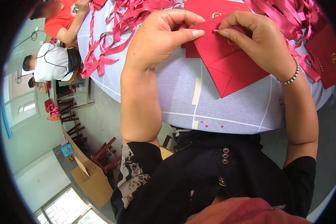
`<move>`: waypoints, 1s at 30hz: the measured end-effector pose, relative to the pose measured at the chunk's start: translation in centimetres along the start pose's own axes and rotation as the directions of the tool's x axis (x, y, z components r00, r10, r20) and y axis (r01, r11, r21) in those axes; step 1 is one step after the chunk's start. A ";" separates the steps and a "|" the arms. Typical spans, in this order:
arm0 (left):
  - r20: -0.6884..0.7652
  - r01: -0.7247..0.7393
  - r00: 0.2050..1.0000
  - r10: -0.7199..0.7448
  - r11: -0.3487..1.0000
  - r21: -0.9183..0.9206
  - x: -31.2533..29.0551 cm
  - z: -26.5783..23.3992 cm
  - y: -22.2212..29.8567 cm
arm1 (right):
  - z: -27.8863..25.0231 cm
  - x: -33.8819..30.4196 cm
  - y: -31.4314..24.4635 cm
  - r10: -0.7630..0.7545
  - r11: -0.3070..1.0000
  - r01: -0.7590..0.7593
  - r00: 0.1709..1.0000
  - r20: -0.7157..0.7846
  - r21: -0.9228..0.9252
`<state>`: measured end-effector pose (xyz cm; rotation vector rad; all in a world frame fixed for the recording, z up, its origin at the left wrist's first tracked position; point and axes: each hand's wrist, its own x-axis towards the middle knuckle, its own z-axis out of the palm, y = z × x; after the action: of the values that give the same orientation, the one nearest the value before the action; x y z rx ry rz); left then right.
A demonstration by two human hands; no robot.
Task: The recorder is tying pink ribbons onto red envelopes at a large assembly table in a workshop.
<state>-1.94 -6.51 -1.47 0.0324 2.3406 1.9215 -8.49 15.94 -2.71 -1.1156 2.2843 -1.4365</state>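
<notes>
Over a pale cloth (175,93), a red bag (227,69) is slanting; the left hand (153,41) is pinching its edge, the right hand (258,43) is pinching a tiny pink strip (215,30) at its face, and holding the bag taut should be helping precision

Bright, diffuse light; the window (66,204) between seven and eight o'clock glares white; fisheye curvature and dark vignetting toward the rim.
</notes>
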 end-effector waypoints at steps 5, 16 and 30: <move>-0.017 -0.014 1.000 0.015 0.998 0.066 0.0 0.4 0.0 | 0.4 0.0 -0.1 -0.130 0.983 0.121 0.990 -0.051 -0.141; 0.003 -0.100 0.995 0.101 0.981 0.168 0.0 0.8 0.0 | 0.3 -0.1 -0.2 0.060 0.996 -0.064 0.996 -0.067 -0.060; -0.018 -0.044 0.999 0.046 0.990 0.133 0.0 0.5 0.0 | 0.7 0.0 -0.2 -0.084 0.989 0.071 0.992 -0.099 -0.130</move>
<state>-1.88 -5.98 -1.55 0.0771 2.4984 1.7913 -8.00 15.45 -2.85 -1.2043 2.4601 -1.4274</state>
